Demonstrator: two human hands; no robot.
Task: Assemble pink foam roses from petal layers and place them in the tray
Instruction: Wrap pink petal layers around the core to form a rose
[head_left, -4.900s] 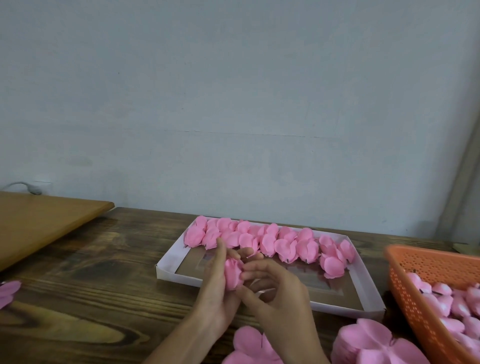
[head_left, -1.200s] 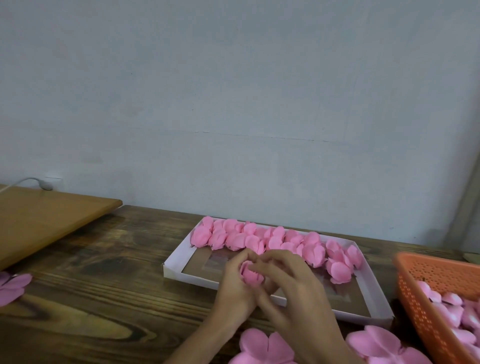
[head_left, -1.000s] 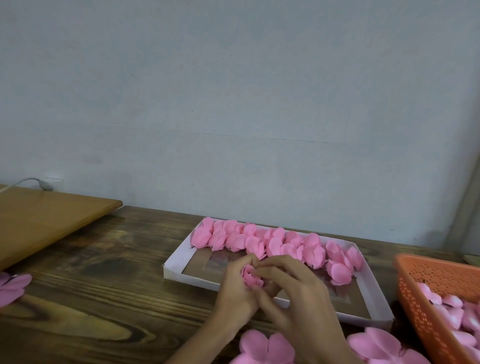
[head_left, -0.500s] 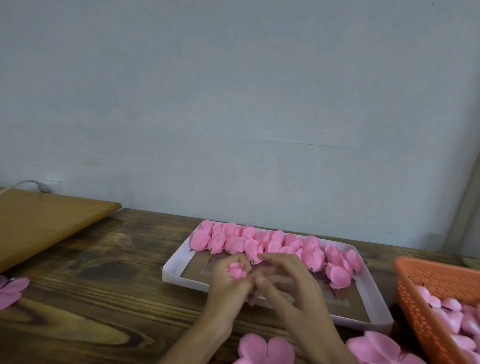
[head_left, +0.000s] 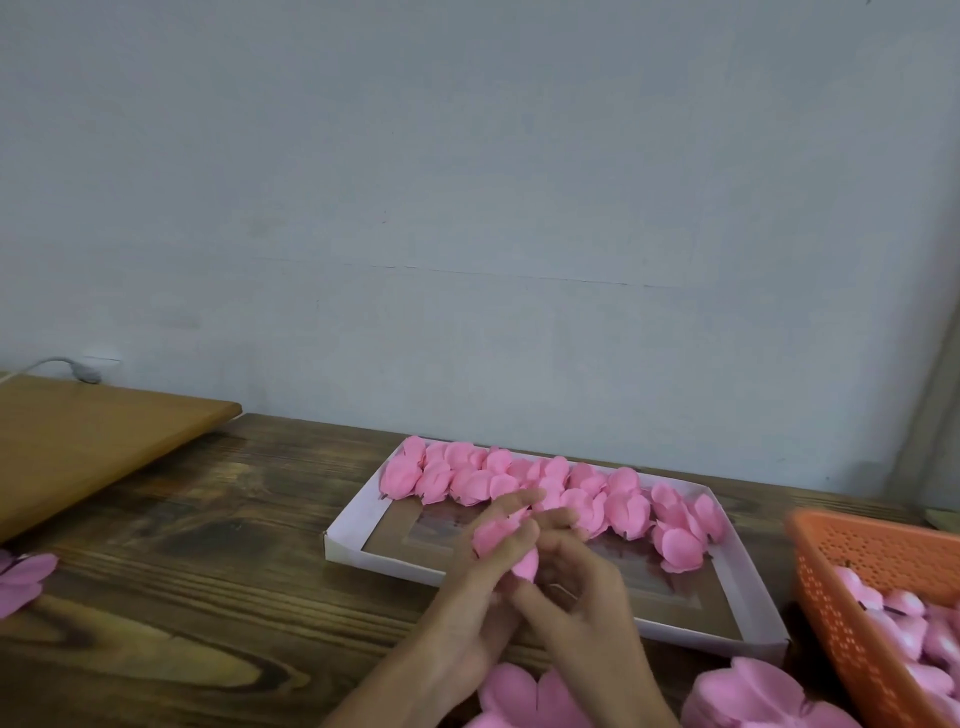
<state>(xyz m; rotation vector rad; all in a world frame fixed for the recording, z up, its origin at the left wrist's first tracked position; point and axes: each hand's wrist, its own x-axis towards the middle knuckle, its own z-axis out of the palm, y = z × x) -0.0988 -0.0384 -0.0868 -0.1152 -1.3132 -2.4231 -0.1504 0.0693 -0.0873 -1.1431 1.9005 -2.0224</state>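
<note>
Petal layers (head_left: 524, 696): loose on the surface, nearer than the tray (head_left: 374, 560).
Left hand (head_left: 467, 597): fingers (head_left: 501, 506) and thumb wrapped round the foam rose (head_left: 491, 532), held above the tray's near rim.
Right hand (head_left: 582, 608): fingers curled against the rose's right side.
Half a second ago: a smaller bud, nearer the tray's left end.
Finished roses (head_left: 519, 478): row along the tray's far rim.
</note>
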